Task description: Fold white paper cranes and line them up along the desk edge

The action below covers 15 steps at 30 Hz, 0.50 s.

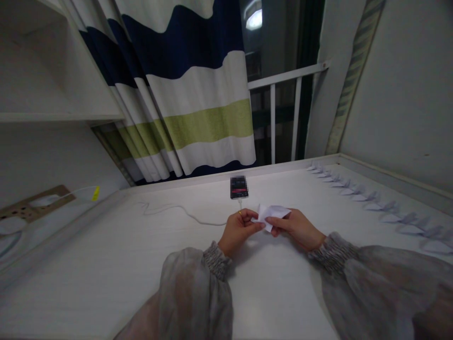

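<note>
A piece of folded white paper (274, 212) is held between my two hands, just above the white tabletop (170, 293). My left hand (239, 230), with a gold ring on one finger, pinches its left end. On the other side my right hand (295, 227) grips the paper between thumb and fingers. The inner folds and some fingertips are hidden behind the paper. Just beyond my hands lies a phone (239, 187) with a white cable plugged into its near end; its screen is blurred out.
Several folded white paper pieces (378, 206) stand in a row along the right side. The white cable (201, 222) curls leftward over the tabletop. A power strip (35, 208) with plugs is at the left wall. A striped curtain (208, 123) and white railing (272, 118) rise behind.
</note>
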Motion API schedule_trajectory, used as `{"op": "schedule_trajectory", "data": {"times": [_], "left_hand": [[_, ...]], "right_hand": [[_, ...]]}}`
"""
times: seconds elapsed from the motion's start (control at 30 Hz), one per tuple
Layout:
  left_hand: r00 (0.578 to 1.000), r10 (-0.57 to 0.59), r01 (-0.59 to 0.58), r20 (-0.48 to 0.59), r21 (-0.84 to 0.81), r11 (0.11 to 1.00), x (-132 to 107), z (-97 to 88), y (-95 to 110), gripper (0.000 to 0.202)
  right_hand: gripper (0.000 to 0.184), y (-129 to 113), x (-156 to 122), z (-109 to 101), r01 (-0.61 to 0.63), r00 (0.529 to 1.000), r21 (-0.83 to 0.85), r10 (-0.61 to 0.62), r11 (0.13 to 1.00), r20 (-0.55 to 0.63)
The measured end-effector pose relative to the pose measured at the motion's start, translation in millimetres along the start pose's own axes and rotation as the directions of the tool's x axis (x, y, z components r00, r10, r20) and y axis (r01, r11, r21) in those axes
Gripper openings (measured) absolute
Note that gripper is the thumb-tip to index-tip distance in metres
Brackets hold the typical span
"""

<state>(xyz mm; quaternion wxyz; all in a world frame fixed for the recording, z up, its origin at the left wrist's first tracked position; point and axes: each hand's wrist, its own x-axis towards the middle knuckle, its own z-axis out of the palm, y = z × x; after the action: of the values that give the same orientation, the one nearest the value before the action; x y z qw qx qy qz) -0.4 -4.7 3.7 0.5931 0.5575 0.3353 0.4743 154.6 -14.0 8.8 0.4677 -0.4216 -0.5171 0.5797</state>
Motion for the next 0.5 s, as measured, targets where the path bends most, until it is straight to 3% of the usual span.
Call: {"op": "schedule_trajectory", "data": {"times": [0.2, 0.5], "left_hand": [[0.999, -0.031, 0.030, -0.029, -0.028, 0.999, 0.8, -1.8, -0.3, 0.031], [0.998, -0.036, 0.033, -0.050, -0.058, 0.998, -2.2, 1.4, 4.3, 0.026]], "right_hand": [[0.025, 0.9, 0.1, -2.7, -0.029, 0.998, 0.077, 0.025, 0.997, 0.052], [0.022, -0.9, -1.2, -1.7, -0.008, 1.000, 0.074, 0.006, 0.997, 0.023]]}}
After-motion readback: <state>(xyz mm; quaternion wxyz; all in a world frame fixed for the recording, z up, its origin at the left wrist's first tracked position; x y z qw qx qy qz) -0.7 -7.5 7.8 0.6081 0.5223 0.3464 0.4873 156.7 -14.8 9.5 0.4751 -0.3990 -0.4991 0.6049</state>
